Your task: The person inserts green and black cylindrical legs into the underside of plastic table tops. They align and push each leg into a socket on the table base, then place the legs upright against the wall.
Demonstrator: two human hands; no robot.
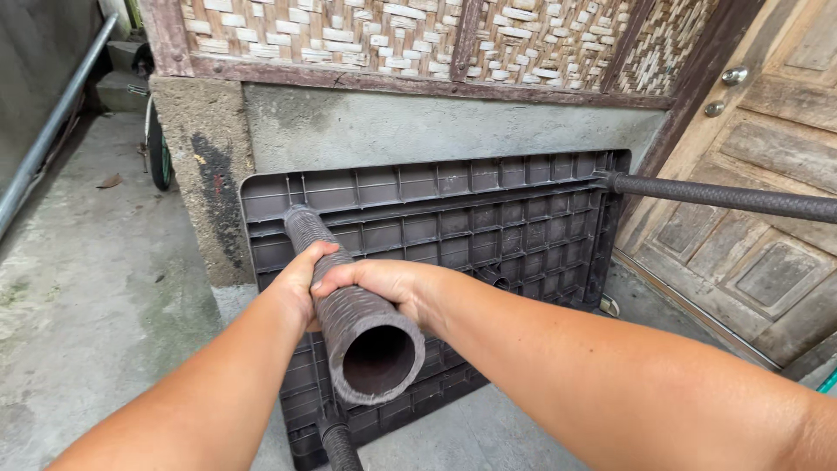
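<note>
Both hands, left hand (301, 279) and right hand (384, 283), fingers clamped around dark hollow table leg (349, 305) on upturned grey plastic table (453, 218) near concrete wall (436, 131).

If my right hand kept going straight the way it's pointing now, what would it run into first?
Your right hand points left across the dark hollow leg it grips. Going on, it would first meet your left hand there; they look touching, though depth is unclear.

right leg (724, 196) cut off at edge, wheel (159, 153) half hidden
</note>
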